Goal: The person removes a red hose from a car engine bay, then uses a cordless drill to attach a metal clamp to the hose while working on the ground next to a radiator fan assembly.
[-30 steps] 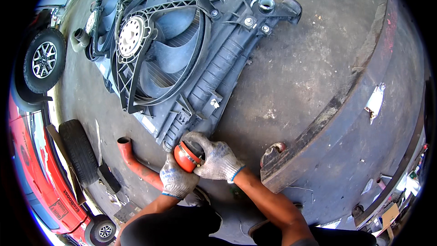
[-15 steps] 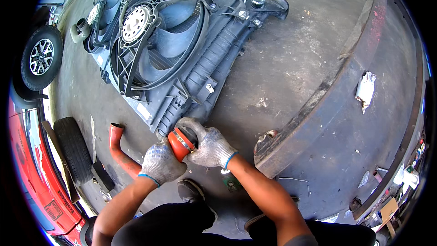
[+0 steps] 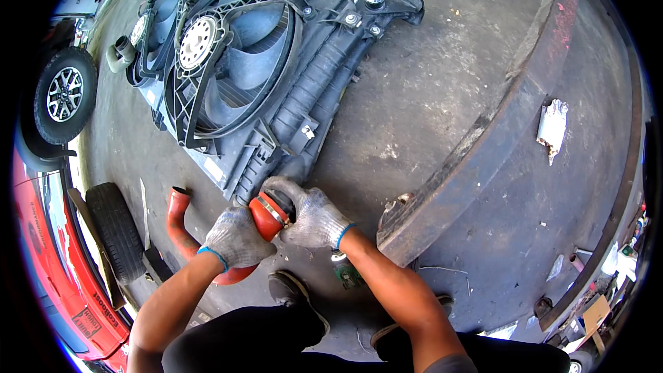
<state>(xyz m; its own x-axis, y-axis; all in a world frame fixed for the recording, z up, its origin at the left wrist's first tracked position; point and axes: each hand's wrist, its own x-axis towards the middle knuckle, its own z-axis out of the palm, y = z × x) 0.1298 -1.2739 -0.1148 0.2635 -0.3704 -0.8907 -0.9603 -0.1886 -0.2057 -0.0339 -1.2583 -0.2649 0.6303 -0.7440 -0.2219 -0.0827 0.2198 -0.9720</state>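
Note:
Both of my hands wear grey-white knit gloves with blue cuffs. My left hand point(image 3: 238, 240) is closed on a short red hose point(image 3: 262, 221) at the radiator's near corner. Around that hose's right-hand end sits a metal band clamp point(image 3: 273, 208). My right hand point(image 3: 312, 220) curls round a dark fitting point(image 3: 282, 200) by the clamp, its thumb side over the top. The radiator and fan assembly point(image 3: 293, 90) lies flat just beyond both hands. A longer curved red pipe point(image 3: 181, 231) rests on the floor left of my left hand, which hides part of it.
A rusty steel beam point(image 3: 449, 200) runs along the right. A green can point(image 3: 347, 273) stands near my right forearm. At left are a loose tyre point(image 3: 119, 231), a red vehicle panel point(image 3: 65, 269) and a mounted wheel point(image 3: 65, 94). A crumpled white packet point(image 3: 552, 130) lies beyond the beam.
The whole view has shifted slightly. My left hand has moved a little, uncovering more of the floor pipe's lower bend. Both hands keep their hold at the clamped hose.

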